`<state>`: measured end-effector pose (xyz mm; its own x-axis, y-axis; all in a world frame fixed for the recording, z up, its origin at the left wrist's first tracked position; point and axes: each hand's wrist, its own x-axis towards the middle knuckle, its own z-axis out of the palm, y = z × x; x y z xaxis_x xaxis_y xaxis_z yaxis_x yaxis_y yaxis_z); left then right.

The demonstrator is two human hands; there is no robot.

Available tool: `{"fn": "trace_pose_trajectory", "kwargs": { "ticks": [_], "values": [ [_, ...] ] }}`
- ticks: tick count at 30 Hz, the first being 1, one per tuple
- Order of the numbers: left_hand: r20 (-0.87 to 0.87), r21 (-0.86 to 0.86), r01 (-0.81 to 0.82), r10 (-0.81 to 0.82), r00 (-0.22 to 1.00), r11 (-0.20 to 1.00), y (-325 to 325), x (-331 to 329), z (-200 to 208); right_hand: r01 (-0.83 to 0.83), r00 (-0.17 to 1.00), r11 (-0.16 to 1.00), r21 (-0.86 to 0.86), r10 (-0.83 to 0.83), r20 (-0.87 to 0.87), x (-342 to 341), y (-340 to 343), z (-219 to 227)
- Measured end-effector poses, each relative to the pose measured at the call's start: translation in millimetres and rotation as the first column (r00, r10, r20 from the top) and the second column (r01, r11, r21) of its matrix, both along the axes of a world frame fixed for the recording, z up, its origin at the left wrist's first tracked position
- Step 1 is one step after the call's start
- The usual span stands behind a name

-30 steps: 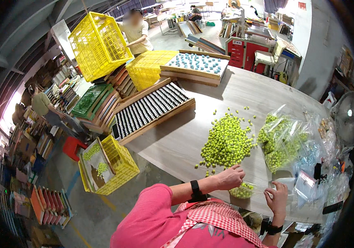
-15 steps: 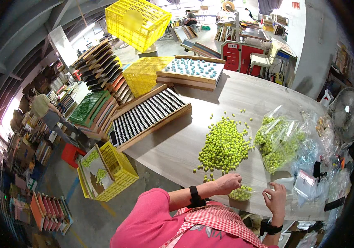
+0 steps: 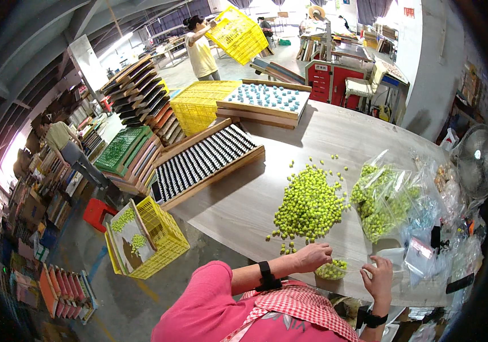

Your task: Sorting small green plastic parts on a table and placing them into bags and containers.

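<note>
A small clear bag of green beads (image 3: 331, 270) sits at the table's near edge between my hands. My left hand (image 3: 312, 257) reaches over its left side with fingers curled together. Whatever lies between those fingertips is too small to make out. To the right of the beads, my right hand (image 3: 378, 276) is raised with fingers bent and apart, thumb and forefinger toward the bag. Beyond them spreads a large heap of loose green beads (image 3: 309, 202). A big clear plastic bag (image 3: 383, 196) with more green beads lies right of the heap.
A tray of black and white rows (image 3: 207, 165) and a tray of blue pieces (image 3: 267, 96) rest at the table's far left. A yellow crate (image 3: 167, 245) stands below. Clear bags and a fan (image 3: 474, 159) are at right. A person (image 3: 201, 48) carries another yellow crate (image 3: 241, 34).
The co-worker's lifted yellow crate has moved right and away, bringing that person into view. My right hand's thumb and forefinger have shifted slightly; my left hand stays by the small bag.
</note>
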<state>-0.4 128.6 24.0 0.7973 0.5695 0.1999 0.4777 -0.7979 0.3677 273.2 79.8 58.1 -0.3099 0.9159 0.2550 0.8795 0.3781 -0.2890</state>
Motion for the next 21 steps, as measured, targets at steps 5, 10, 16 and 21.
{"fn": "trace_pose_trajectory", "kwargs": {
  "ticks": [5,10,16,21],
  "values": [
    [-0.004,-0.021,-0.023,0.023,1.000,1.000,-4.3,0.8,-0.1,0.008,1.000,1.000,0.003,-0.008,-0.003,-0.6,-2.2,1.1],
    [0.083,0.000,-0.063,0.063,0.995,0.998,-10.7,1.5,-9.8,-0.013,1.000,0.999,0.044,0.012,0.008,2.4,-4.9,-5.1],
    [0.139,-0.005,-0.118,0.118,0.983,0.993,-13.8,-1.8,-13.1,0.035,0.999,0.997,-0.072,-0.036,-0.007,-1.0,-8.2,-1.3],
    [0.176,-0.040,-0.150,0.155,0.972,0.988,-16.7,-0.9,-7.7,-0.013,1.000,0.996,-0.087,0.013,0.001,-12.8,-8.4,8.3]
  ]
}}
